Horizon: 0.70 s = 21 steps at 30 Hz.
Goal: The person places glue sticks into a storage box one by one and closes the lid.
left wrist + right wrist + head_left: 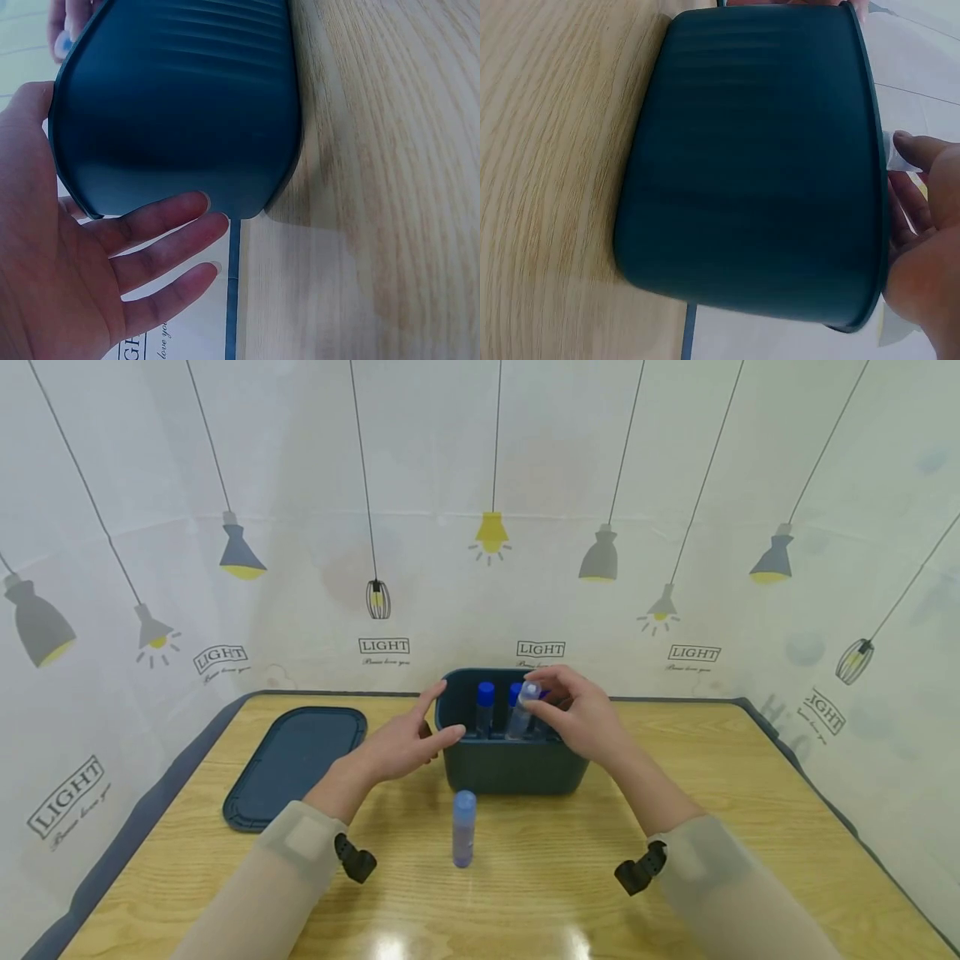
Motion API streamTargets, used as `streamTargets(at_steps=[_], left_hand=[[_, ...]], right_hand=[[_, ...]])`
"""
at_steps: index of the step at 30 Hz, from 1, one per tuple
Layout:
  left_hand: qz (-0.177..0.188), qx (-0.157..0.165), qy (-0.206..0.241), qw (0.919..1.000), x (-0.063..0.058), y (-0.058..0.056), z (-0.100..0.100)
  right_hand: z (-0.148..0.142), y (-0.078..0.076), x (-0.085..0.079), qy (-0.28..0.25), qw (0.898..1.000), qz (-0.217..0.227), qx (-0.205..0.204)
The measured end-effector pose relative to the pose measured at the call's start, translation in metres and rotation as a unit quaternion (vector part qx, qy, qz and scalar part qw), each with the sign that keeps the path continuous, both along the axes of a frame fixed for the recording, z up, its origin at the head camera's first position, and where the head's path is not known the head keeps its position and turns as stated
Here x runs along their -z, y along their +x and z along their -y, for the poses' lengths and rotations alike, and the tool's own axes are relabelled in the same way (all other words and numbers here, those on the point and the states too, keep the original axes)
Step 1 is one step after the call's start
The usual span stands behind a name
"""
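A dark teal bin (517, 768) stands on the table. My left hand (401, 743) is at its left end, thumb at the rim and the other fingers spread loosely beside the end wall (172, 135). Over the bin's right half, my right hand (585, 710) pinches a clear, pale-capped glue stick (521, 714) between thumb and fingers; its lower end is inside the bin. Dark-blue-capped glue sticks (485, 706) stand inside, some partly hidden by the right hand. Another glue stick (464, 831), with a light blue cap, stands on the table in front.
A flat dark blue lid (300, 768) lies on the table left of the bin. Behind the table hangs a white cloth (450, 460) printed with lamps. A strap with a small black camera (356, 860) sits at each wrist.
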State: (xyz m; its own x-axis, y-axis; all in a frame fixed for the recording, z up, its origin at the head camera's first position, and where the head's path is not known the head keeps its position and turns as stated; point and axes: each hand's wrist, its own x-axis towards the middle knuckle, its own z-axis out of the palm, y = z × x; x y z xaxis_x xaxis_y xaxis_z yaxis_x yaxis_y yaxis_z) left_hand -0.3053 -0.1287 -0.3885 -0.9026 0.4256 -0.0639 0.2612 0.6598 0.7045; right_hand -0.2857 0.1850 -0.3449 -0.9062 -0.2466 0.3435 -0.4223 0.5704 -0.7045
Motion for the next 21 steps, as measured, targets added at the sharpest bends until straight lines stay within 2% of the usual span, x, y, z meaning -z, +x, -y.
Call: streamTargets(at_steps=[11, 21], left_hand=[[0.001, 0.002, -0.006, 1.0, 0.0, -0.001, 0.001], [0.001, 0.004, -0.005, 1.0, -0.001, 0.0, 0.0]], right_hand=[[0.022, -0.017, 0.0, 0.038, 0.999, 0.009, -0.01], [0.035, -0.027, 0.003, 0.049, 0.998, 0.044, -0.019]])
